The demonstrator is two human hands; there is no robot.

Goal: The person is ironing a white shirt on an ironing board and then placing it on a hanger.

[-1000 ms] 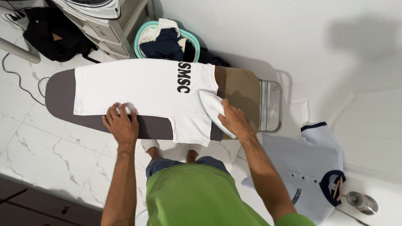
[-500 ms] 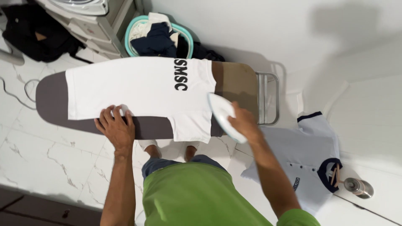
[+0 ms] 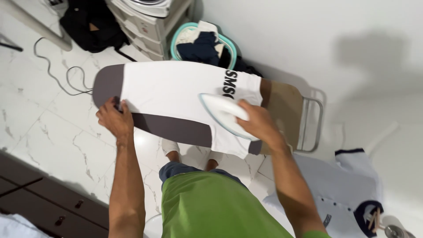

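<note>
**Iron on the white shirt, other hand at the hem**

The right hand (image 3: 260, 123) is closed around the top of a white clothes iron (image 3: 222, 112), fingers wrapped over its body; the iron's pointed nose faces the narrow end of the board and its sole lies flat on the white T-shirt (image 3: 172, 90). The left hand (image 3: 113, 118) is curled shut on the shirt's lower corner, pinching the cloth against the near edge of the ironing board (image 3: 174, 128), well apart from the iron.

The shirt is spread along the board, which has a dark grey cover showing at the narrow tip and along the near side (the wide end shows a tan, scorched-looking patch (image 3: 284, 110)). A block of black lettering (image 3: 229, 83) runs across the shirt's chest, just beyond the iron, partly hidden by it.

Behind the board stands a teal-rimmed laundry basket (image 3: 183, 35) with dark and light clothes in it, beside a white drawer unit (image 3: 147, 28). A grey cable (image 3: 57, 72) loops over the marble floor. At lower right lies a pale polo shirt (image 3: 335, 189) with a navy collar and a small dark patch on its front.
</note>
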